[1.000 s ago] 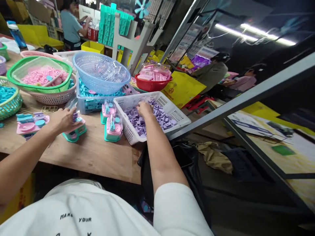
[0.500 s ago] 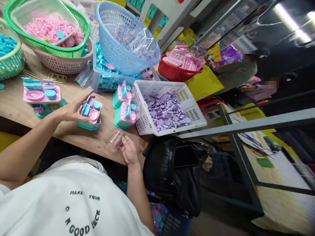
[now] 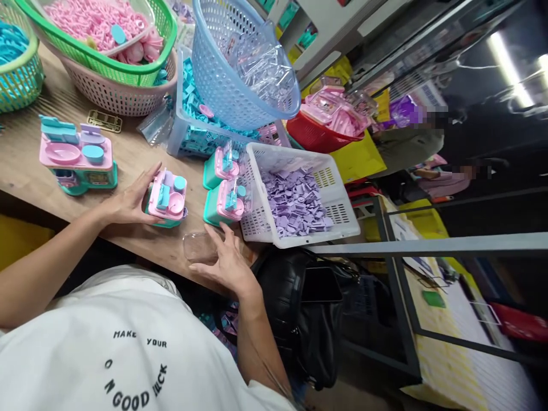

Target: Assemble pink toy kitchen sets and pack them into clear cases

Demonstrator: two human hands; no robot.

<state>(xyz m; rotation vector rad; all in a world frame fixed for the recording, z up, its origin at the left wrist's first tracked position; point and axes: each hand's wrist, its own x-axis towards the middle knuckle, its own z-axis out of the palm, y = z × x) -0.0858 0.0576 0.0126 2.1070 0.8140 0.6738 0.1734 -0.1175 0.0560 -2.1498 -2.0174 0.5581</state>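
A small pink and teal toy kitchen unit (image 3: 169,200) stands on the wooden table, and my left hand (image 3: 131,200) is around its left side, thumb and fingers spread against it. By the table's front edge lies a clear plastic cover (image 3: 199,248). My right hand (image 3: 226,260) is beside this cover, thumb and fingers apart around its right end. Two similar toy units with clear covers, one behind (image 3: 220,167) and one in front (image 3: 225,202), stand to the right. A wider toy kitchen (image 3: 79,154) is at the left.
A white basket of purple parts (image 3: 260,197) is at the right. Behind are a blue basket of clear covers (image 3: 214,74), a bin of teal parts (image 3: 205,140) and a green basket (image 3: 166,37). A black bag (image 3: 278,297) sits by the table; people are beyond.
The clear cover, earlier tilted up and pinched in my right hand, now lies lower near the table, and the fingers of that hand have spread. My left hand remains at the toy unit.
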